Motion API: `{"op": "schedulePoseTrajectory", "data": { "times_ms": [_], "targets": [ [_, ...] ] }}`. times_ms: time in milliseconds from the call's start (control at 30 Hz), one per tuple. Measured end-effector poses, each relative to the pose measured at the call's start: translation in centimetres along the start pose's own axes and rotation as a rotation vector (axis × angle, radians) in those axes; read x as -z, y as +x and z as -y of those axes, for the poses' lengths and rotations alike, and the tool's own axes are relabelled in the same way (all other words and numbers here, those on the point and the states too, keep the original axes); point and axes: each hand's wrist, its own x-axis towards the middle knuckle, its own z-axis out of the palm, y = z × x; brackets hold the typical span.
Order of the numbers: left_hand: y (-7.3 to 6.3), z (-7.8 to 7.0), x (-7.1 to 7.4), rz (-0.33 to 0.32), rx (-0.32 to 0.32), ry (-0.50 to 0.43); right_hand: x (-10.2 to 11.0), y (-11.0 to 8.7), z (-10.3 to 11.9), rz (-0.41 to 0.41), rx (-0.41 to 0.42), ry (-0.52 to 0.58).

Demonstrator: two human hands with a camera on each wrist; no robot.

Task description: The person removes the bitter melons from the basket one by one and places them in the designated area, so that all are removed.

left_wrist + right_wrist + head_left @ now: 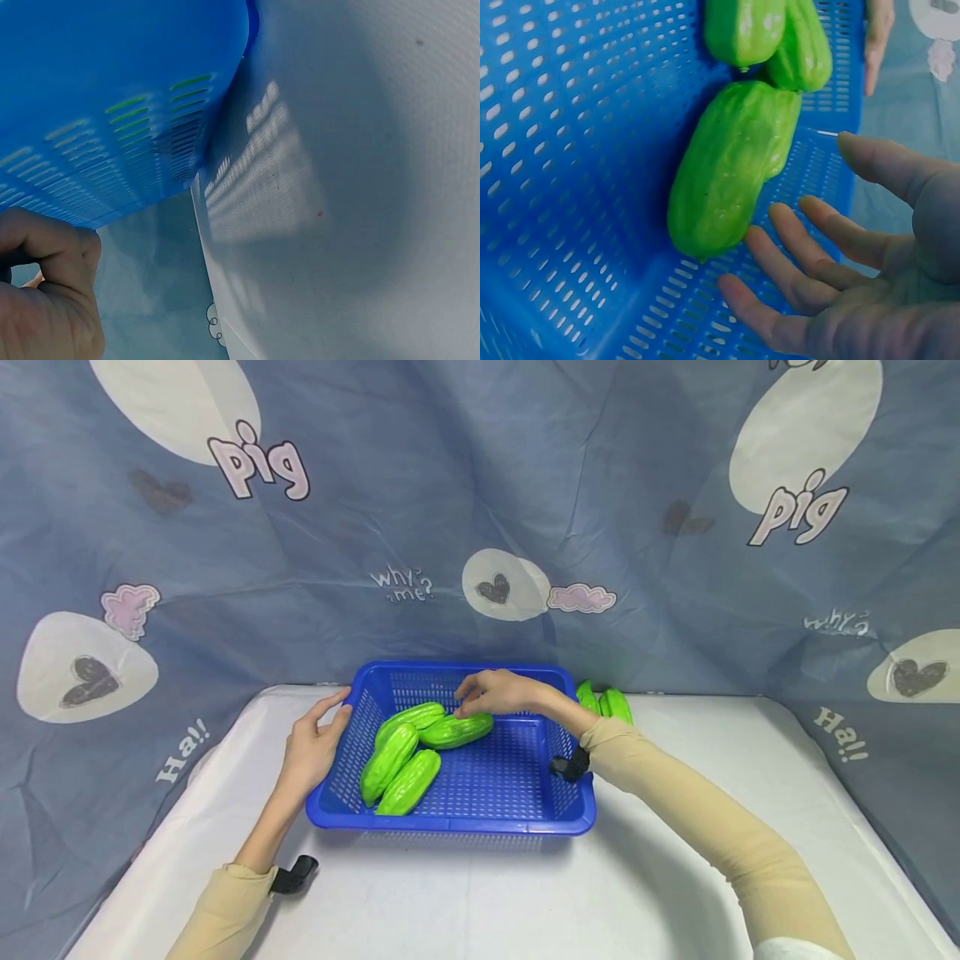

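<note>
A blue plastic basket [450, 823] with perforated walls stands on the white table. Several plump green cucumbers [390, 762] lie together in its left half. My right hand [495, 692] is inside, over the rearmost cucumbers, its fingers apart and holding nothing. Seen from the right wrist, those fingertips are beside the near end of one cucumber [718, 176]. At the basket's left rim is my left hand [311, 747], thumb and fingertips touching the outer edge. The left wrist view has this hand [52, 292] at lower left against the perforated wall.
More green cucumbers [617, 704] lie behind the basket's right side, partly hidden by the right forearm. A blue printed cloth [420, 510] hangs behind the white table [480, 902] and along both sides.
</note>
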Motion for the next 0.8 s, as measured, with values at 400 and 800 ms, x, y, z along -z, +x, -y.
{"op": "schedulePoseTrajectory", "data": {
  "times_ms": [400,800],
  "targets": [
    [0.0,-0.1,0.0,0.016,0.007,-0.019,-0.4,1.1,0.1,0.002,-0.013,-0.131],
    [0.0,0.1,-0.1,0.023,0.010,-0.030,-1.0,2.1,0.2,0.067,0.040,-0.314]
  ]
}}
